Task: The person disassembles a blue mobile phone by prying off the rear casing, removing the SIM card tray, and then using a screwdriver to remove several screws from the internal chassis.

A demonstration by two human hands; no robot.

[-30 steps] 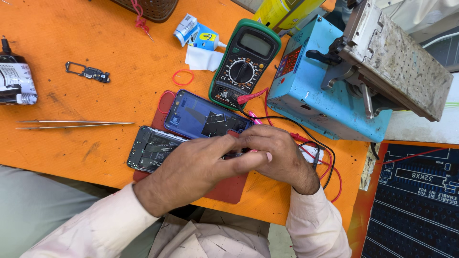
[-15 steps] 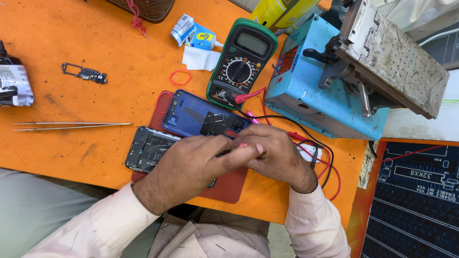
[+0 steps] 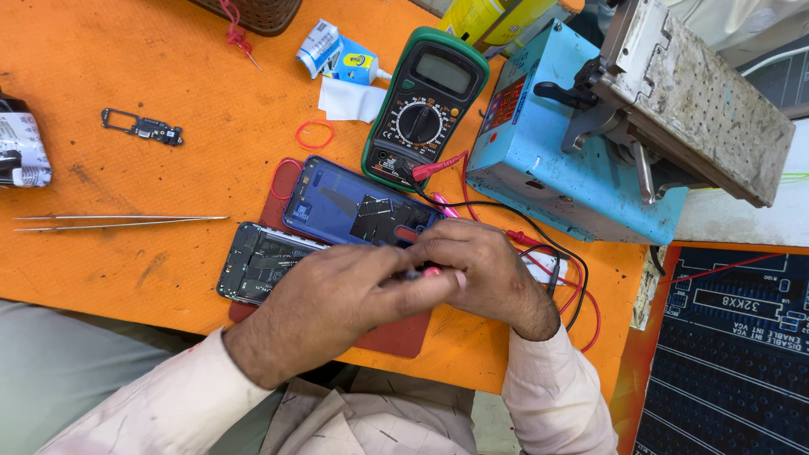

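Both hands meet palm-down over the opened phone (image 3: 270, 265) on the orange counter (image 3: 126, 76). Left hand (image 3: 337, 307) and right hand (image 3: 484, 270) curl narrow fingers around the probe tips (image 3: 421, 271).

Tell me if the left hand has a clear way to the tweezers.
Probably yes. The tweezers lie alone on the orange table, left of the opened phone, with nothing between them and the left hand. That hand is busy with probes, though.
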